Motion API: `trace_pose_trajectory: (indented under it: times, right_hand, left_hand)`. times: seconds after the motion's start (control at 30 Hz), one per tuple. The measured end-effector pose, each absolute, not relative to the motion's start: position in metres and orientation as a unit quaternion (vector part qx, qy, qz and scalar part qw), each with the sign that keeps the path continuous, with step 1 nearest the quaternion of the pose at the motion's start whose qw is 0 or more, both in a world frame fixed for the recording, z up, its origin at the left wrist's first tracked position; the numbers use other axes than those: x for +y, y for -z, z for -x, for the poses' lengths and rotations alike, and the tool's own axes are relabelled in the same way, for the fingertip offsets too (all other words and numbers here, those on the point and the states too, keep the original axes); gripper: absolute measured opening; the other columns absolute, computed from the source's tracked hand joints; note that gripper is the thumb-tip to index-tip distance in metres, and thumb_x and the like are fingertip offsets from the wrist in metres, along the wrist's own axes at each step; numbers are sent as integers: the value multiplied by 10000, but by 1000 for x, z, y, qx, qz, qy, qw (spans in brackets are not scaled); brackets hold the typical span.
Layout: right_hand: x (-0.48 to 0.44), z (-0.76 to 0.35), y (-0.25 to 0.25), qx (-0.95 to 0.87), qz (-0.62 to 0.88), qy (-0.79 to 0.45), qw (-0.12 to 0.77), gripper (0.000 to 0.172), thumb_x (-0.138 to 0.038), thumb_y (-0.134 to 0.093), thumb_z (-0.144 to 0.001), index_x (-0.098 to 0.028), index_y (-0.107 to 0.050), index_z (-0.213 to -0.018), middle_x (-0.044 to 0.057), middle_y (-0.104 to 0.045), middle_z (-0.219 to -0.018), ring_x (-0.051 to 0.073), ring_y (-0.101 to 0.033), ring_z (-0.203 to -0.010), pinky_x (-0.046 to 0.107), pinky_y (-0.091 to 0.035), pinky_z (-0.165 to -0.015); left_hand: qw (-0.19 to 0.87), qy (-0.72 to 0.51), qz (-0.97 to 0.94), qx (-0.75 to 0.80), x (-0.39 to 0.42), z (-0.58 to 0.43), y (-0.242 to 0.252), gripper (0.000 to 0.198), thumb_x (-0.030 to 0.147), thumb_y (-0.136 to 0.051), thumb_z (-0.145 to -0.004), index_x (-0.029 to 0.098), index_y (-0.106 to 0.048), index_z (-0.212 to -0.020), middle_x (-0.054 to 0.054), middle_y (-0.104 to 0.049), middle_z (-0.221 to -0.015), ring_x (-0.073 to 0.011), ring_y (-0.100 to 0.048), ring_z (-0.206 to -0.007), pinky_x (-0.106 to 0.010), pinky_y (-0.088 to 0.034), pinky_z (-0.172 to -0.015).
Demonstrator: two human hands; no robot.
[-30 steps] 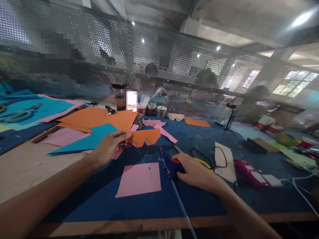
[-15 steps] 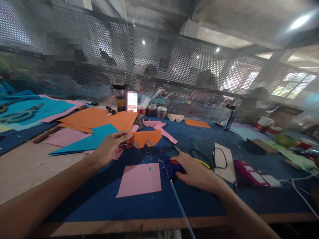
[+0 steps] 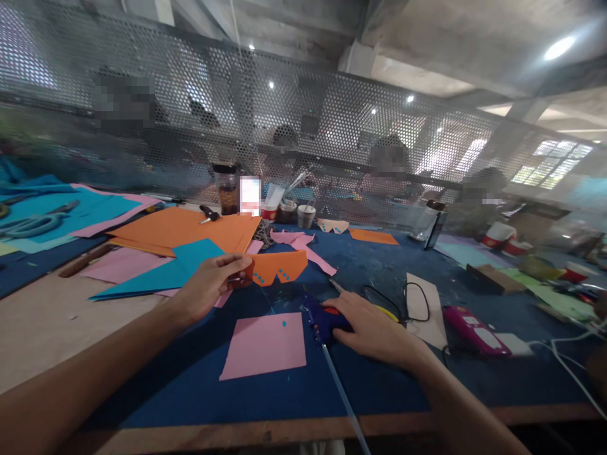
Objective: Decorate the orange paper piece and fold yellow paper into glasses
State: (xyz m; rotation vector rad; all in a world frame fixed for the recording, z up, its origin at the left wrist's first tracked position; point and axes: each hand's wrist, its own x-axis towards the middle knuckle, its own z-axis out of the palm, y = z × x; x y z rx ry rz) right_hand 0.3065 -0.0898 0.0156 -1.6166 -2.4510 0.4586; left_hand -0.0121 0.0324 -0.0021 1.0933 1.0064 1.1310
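Left hand point(image 3: 208, 287): closed in a pinch, thumb and fingertips clamped on the left tip of the cutout point(image 3: 277, 268), held just above the mat point(image 3: 190, 373).
Cutout: orange paper, notched outline, small teal dots on its face; hangs over the mat beyond the pink square point(image 3: 265, 344).
Cutout handling: judged very light and floppy, easy to crease or tear; best pinched at an edge clear of the dots, with a second support under the free end.
Right hand point(image 3: 367, 325): laid over the gun point(image 3: 327, 319), fingers curled loosely around its body.
Gun: blue with an orange trigger, lying on the mat just right of the pink square; clear stick point(image 3: 344, 398) running from its rear toward the near table edge.
Gun handling: judged rigid, light and fairly grippy; tip possibly hot, so best taken by the handle.
Pink square: flat on the mat, one teal dot near its top edge.
Farther out: teal sheet point(image 3: 175, 268) and orange sheets point(image 3: 190, 227) to the left, black cable point(image 3: 417, 297) and pink device point(image 3: 474, 328) to the right.
Writing: none readable; the label by the far jar is blurred.
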Motion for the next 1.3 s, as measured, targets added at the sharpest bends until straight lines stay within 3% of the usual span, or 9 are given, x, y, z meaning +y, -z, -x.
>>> trace_pose_trajectory:
  times: [0.27,0.37,0.57,0.8,0.93,1.07,1.3]
  right_hand:
    - [-91,-316,-22,-812,547,-182,91,459,-302,-667,-960,-244,-589,-1409,96,-609,-1389,285,-552,-1324,448,-417,-1138]
    - [-91,-318,-28,-810,546,-166,136,433,-302,-657,-977,-251,-589,-1402,93,-596,-1406,272,-553,-1338,443,-416,-1147]
    - [-77,-308,-40,-760,568,-149,279,284,-332,-608,-1020,-245,-653,-1286,63,-678,-1211,212,-668,-1085,357,-514,-961]
    - [-34,-279,-36,-753,548,-129,339,345,-389,-658,-996,-213,-660,-1293,71,-693,-1230,166,-675,-917,319,-502,-866]
    - [-18,-268,-29,-727,553,-176,368,186,-330,-661,-979,-195,-725,-1088,42,-753,-1037,167,-677,-863,291,-497,-807]
    - [-14,-267,-23,-699,551,-226,396,171,-340,-659,-963,-196,-732,-1018,4,-734,-811,163,-676,-718,277,-488,-709]
    - [-10,-270,-17,-687,521,-269,429,169,-320,-638,-947,-186,-741,-963,-6,-709,-752,150,-662,-662,268,-491,-687]
  left_hand:
    - [585,-479,-485,440,33,14,3,323,441,-933,-664,202,-808,-842,-68,-813,-888,-173,-717,-747,-255,-607,-689]
    - [578,-475,-492,445,32,13,1,337,465,-929,-659,206,-807,-836,-71,-810,-888,-177,-710,-731,-268,-605,-687]
    - [572,-463,-512,443,26,9,-7,386,497,-924,-641,201,-819,-865,-78,-799,-882,-206,-716,-775,-290,-599,-702]
    - [577,-450,-531,427,26,9,-3,403,524,-911,-684,209,-834,-923,-88,-811,-938,-213,-718,-843,-287,-604,-738]
    - [579,-450,-539,414,29,11,4,390,519,-890,-721,212,-834,-956,-93,-816,-962,-226,-738,-869,-294,-609,-744]
    - [582,-446,-541,412,29,11,6,383,512,-883,-732,213,-836,-967,-96,-822,-985,-227,-758,-871,-291,-615,-747]
    - [595,-438,-532,413,29,7,6,364,503,-903,-714,225,-845,-942,-86,-828,-969,-204,-747,-824,-263,-620,-711]
